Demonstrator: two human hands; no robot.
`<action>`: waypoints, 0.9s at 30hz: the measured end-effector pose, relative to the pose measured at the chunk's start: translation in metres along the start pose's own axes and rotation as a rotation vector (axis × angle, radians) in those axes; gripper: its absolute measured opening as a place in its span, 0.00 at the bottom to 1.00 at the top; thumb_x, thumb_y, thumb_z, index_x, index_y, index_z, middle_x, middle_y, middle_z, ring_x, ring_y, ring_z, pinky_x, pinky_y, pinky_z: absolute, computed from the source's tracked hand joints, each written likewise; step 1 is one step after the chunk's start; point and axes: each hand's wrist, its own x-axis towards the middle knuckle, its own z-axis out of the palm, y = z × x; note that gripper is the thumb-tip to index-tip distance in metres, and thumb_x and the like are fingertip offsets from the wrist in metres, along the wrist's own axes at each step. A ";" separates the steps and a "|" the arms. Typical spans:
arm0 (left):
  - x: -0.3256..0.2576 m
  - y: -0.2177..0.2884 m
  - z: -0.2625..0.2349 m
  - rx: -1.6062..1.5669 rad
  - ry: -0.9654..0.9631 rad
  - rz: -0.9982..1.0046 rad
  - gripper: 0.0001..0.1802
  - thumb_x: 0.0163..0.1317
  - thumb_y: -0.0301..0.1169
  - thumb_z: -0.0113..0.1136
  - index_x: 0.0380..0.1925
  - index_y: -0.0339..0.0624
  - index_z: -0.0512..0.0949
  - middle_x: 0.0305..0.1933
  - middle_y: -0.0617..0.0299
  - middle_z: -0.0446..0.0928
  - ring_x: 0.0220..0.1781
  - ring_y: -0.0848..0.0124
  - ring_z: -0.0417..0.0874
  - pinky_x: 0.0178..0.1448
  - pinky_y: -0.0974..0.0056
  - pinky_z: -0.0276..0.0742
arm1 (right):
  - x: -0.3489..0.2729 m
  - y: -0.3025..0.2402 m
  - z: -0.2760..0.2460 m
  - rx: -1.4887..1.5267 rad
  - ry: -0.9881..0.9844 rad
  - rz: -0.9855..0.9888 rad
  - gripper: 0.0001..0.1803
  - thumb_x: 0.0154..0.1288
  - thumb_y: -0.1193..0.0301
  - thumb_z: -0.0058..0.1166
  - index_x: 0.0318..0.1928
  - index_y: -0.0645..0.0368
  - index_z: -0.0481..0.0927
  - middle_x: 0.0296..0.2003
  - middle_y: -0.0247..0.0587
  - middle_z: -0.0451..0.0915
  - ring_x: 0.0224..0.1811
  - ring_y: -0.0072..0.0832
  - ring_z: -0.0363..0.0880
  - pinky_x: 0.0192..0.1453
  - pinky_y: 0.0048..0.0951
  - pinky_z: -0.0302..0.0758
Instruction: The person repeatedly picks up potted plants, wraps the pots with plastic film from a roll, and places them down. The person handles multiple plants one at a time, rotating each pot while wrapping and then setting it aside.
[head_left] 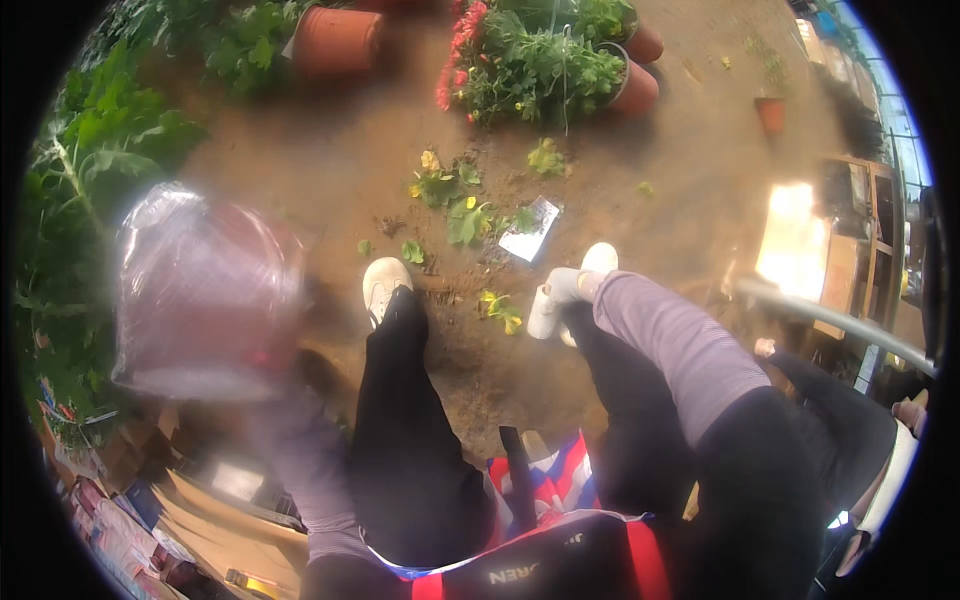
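Note:
At the left, a reddish-brown pot-shaped bundle in clear plastic (205, 290) is held up at the end of my left forearm. It is smeared by motion and hides my left hand. My right hand (566, 285), in a pale glove, hangs between my shoes with its fingers curled. Against them is a whitish cylinder-like shape (543, 313); whether it is a thing or part of the glove I cannot make out. Close beyond that hand, a white printed sheet (530, 230) lies on the brown ground among yellow-flowered cuttings (465, 212).
Ahead, a terracotta pot (337, 42) and red-flowered potted plants (540, 75) lie tipped over. A small potted plant (770, 113) stands farther right. Leafy plants (120, 130) line the left side, with cardboard (225, 525) below. Wooden shelving (860, 215) and a metal rail (840, 325) are at right.

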 end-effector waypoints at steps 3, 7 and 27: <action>-0.001 -0.005 -0.018 0.044 0.053 0.002 0.46 0.60 0.56 0.69 0.71 0.38 0.68 0.67 0.54 0.75 0.67 0.58 0.77 0.72 0.52 0.74 | 0.014 0.008 -0.006 0.185 0.079 0.128 0.34 0.47 0.44 0.79 0.42 0.63 0.91 0.38 0.48 0.90 0.42 0.36 0.88 0.50 0.35 0.80; -0.004 -0.007 -0.031 0.069 0.073 0.010 0.46 0.60 0.55 0.69 0.70 0.38 0.68 0.67 0.54 0.76 0.66 0.58 0.77 0.71 0.52 0.74 | 0.034 0.015 -0.011 0.693 0.288 0.137 0.32 0.57 0.43 0.72 0.36 0.64 0.89 0.32 0.47 0.87 0.33 0.34 0.85 0.39 0.34 0.79; -0.005 -0.038 -0.051 0.233 -0.067 0.130 0.43 0.60 0.52 0.70 0.68 0.37 0.70 0.64 0.53 0.78 0.64 0.57 0.79 0.68 0.52 0.77 | -0.005 -0.309 -0.162 0.760 0.711 -0.618 0.08 0.63 0.78 0.66 0.42 0.65 0.83 0.35 0.33 0.86 0.35 0.17 0.81 0.41 0.23 0.79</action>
